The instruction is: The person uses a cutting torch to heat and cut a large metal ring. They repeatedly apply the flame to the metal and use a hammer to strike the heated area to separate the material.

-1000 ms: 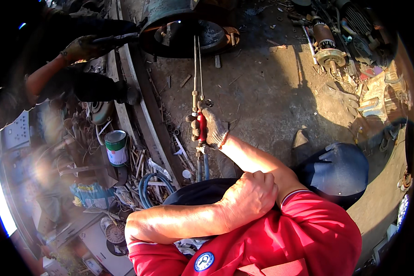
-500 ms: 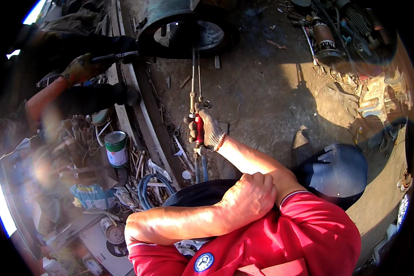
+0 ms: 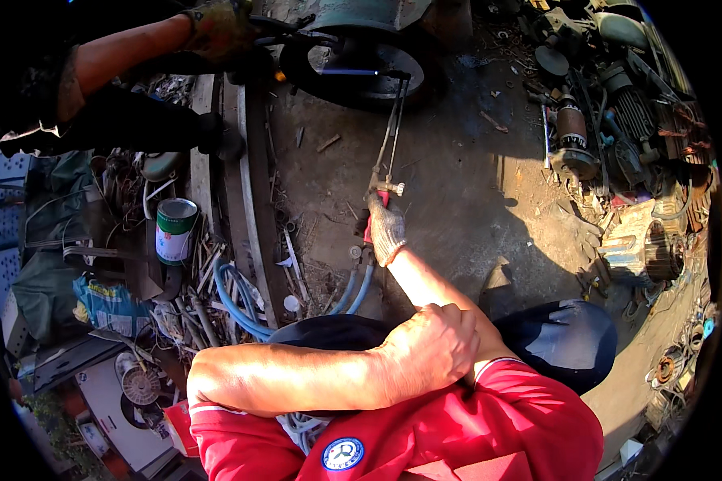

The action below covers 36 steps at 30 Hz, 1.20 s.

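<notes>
My gloved right hand (image 3: 387,223) is closed on the red handle of a cutting torch (image 3: 389,144), whose long tubes reach forward to a bluish flame (image 3: 349,72) at the dark round opening (image 3: 425,84) of a large metal cylinder (image 3: 353,18). Two pale blue hoses (image 3: 353,284) run back from the handle. My bare left hand (image 3: 429,341) is curled over my right forearm, fingers closed on it. At the upper left a co-worker's gloved hand (image 3: 221,32) holds a dark tool beside the cylinder, with a small orange glow below it.
On the left lie rails (image 3: 249,208), scrap wood, a green-and-white can (image 3: 176,244), a blue sack (image 3: 116,309), coiled hose and a white panel (image 3: 132,421). Motors and metal parts (image 3: 573,128) crowd the right side. The co-worker's dark-clothed legs (image 3: 144,124) are at the upper left.
The torch has tilted, its tip moving rightward, and a flame now shows there. The co-worker's hand and tool have moved up and right toward the cylinder. The view has shifted slightly.
</notes>
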Each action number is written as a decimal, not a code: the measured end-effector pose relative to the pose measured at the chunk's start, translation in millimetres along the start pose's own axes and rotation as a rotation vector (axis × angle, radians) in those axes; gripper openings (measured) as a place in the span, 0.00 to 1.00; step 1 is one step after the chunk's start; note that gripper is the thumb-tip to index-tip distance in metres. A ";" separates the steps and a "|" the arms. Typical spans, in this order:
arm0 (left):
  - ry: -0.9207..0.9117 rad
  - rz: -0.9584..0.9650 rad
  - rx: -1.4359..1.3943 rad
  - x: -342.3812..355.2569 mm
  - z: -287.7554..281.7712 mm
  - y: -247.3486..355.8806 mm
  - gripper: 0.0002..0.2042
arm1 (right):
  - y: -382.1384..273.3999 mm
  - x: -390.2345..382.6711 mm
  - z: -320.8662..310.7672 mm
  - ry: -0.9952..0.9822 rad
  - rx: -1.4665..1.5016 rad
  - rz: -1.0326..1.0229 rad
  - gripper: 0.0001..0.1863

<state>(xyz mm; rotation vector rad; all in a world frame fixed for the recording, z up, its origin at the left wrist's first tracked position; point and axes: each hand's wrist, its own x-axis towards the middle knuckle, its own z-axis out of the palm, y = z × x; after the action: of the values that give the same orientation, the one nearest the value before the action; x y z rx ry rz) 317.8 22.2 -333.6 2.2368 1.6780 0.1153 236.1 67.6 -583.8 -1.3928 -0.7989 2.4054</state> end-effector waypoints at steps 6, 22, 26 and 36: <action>0.000 0.074 0.039 -6.6 -5.7 2.5 0.11 | -5.5 34.3 -35.8 0.096 -0.415 -0.323 0.16; 0.073 -0.084 -0.215 -30.2 -12.7 -36.7 0.10 | -29.6 34.9 -49.5 0.318 -1.064 -0.327 0.26; 0.249 -0.434 -0.106 -63.3 37.6 -124.0 0.19 | -32.6 20.6 -71.5 0.302 -0.825 -0.390 0.22; 0.347 -0.987 -0.591 -75.8 163.7 -120.0 0.46 | -12.4 54.7 17.3 0.356 -0.551 -0.548 0.15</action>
<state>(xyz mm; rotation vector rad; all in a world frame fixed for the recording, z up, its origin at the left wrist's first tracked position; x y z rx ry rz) 228.6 -56.3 -514.8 0.8607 2.3290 0.6614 192.5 97.5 -609.3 -1.4620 -1.5648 1.5292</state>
